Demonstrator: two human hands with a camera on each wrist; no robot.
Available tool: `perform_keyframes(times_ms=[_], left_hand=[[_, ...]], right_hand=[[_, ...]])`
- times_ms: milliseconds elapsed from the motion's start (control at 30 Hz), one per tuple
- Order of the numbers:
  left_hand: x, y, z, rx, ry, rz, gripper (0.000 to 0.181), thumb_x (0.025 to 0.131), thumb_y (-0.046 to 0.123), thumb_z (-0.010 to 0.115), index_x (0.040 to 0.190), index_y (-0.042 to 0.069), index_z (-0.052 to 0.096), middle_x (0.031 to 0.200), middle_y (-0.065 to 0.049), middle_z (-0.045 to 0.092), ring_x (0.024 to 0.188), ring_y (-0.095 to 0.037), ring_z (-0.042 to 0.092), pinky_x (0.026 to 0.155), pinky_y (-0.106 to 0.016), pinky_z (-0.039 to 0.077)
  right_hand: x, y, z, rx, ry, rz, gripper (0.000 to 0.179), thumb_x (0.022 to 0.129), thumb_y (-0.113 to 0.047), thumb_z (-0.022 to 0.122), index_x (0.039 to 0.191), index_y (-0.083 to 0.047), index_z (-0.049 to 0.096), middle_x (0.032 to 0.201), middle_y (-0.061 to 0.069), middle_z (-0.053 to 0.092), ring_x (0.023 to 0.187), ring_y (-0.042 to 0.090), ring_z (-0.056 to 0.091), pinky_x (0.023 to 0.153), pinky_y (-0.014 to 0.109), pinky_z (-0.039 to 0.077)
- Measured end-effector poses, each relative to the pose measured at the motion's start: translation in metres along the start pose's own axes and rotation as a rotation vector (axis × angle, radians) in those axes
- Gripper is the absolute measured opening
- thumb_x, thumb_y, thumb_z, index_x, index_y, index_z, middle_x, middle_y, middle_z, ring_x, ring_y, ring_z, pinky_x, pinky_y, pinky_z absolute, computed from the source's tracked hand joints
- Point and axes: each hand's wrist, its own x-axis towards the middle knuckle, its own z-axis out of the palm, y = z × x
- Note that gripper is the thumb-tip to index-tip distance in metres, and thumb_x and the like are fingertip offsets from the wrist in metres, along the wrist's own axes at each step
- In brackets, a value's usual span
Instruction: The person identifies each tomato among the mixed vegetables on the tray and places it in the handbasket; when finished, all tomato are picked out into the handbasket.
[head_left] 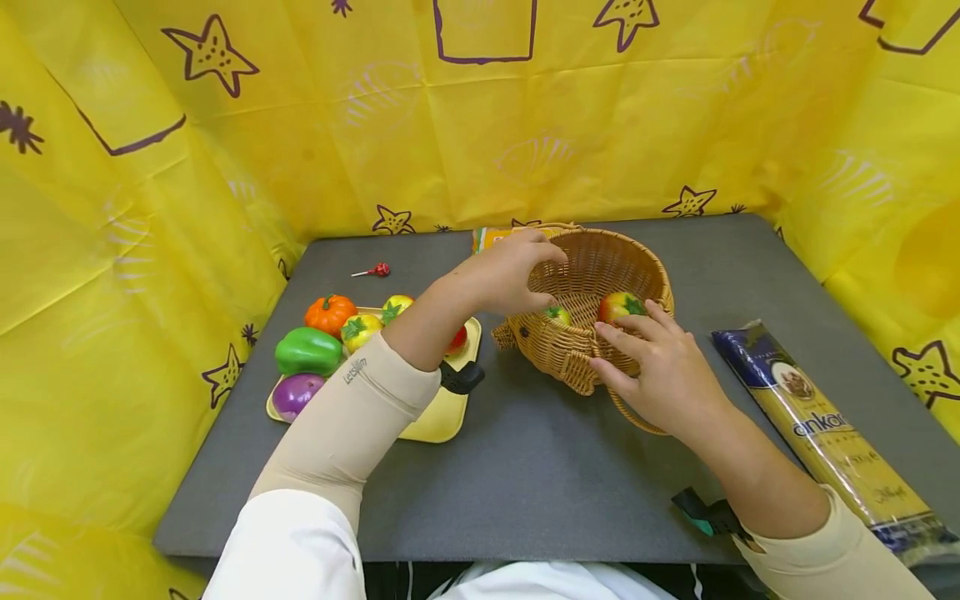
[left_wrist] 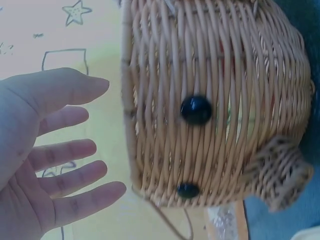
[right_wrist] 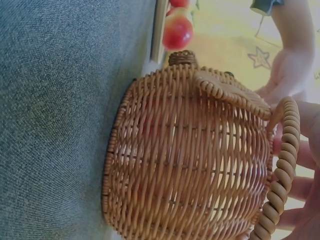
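Note:
A wicker basket [head_left: 551, 346] with an animal face, black eyes [left_wrist: 196, 110] and a snout [left_wrist: 280, 172] stands right of the table's middle. Inside lie a red-and-yellow toy fruit [head_left: 617, 305] with a green leafy top and a similar one [head_left: 558, 315], partly hidden by the rim. My left hand [head_left: 510, 273] hovers at the basket's left rim, fingers spread and holding nothing. My right hand [head_left: 663, 367] is at the near right rim, its loosely extended fingers reaching over the edge beside the fruit. The twisted handle [right_wrist: 285, 175] hangs down on the near side.
Left, a cream tray [head_left: 442, 421] carries a toy pumpkin [head_left: 330, 315], green pepper [head_left: 307, 352], purple vegetable [head_left: 296, 393] and several toy fruits, partly behind my left arm. A lollipop [head_left: 381, 269] lies beyond. Right lies a long pasta packet [head_left: 832, 433]; an orange packet [head_left: 491, 239] sits behind the basket.

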Motion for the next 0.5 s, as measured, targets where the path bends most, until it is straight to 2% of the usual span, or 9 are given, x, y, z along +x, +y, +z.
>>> perform_keyframes(times_ms=[133, 267, 300, 500], left_hand=[[-0.010, -0.013, -0.006, -0.012, 0.025, -0.038, 0.058, 0.093, 0.034, 0.073, 0.146, 0.019, 0.055, 0.153, -0.006, 0.044, 0.139, -0.026, 0.047, 0.112, -0.042, 0.043], [-0.021, -0.027, -0.009, -0.016, 0.035, -0.080, 0.059, 0.093, 0.034, 0.074, 0.147, 0.019, 0.055, 0.153, -0.008, 0.044, 0.141, -0.028, 0.044, 0.115, -0.045, 0.040], [-0.023, -0.031, -0.008, -0.015, 0.032, -0.091, 0.060, 0.092, 0.034, 0.074, 0.147, 0.019, 0.055, 0.154, -0.008, 0.044, 0.143, -0.029, 0.041, 0.117, -0.046, 0.038], [-0.035, -0.055, 0.003, 0.018, -0.029, -0.176, 0.062, 0.092, 0.034, 0.075, 0.148, 0.018, 0.055, 0.150, -0.011, 0.047, 0.140, -0.032, 0.044, 0.115, -0.047, 0.039]], right_hand=[[0.001, -0.001, 0.000, 0.007, -0.012, 0.007, 0.045, 0.090, -0.032, 0.078, 0.131, -0.014, 0.072, 0.128, 0.018, 0.067, 0.139, 0.053, 0.042, 0.087, 0.085, 0.038], [0.001, -0.001, -0.001, 0.010, -0.018, 0.010, 0.044, 0.091, -0.033, 0.077, 0.131, -0.014, 0.072, 0.128, 0.017, 0.067, 0.139, 0.053, 0.042, 0.088, 0.085, 0.037], [0.001, -0.002, -0.001, 0.011, -0.018, 0.011, 0.044, 0.091, -0.033, 0.077, 0.130, -0.014, 0.072, 0.128, 0.017, 0.067, 0.139, 0.053, 0.042, 0.088, 0.085, 0.037], [0.001, -0.001, -0.001, 0.007, -0.008, 0.006, 0.043, 0.090, -0.032, 0.078, 0.129, -0.014, 0.073, 0.127, 0.017, 0.068, 0.139, 0.052, 0.043, 0.087, 0.085, 0.038]])
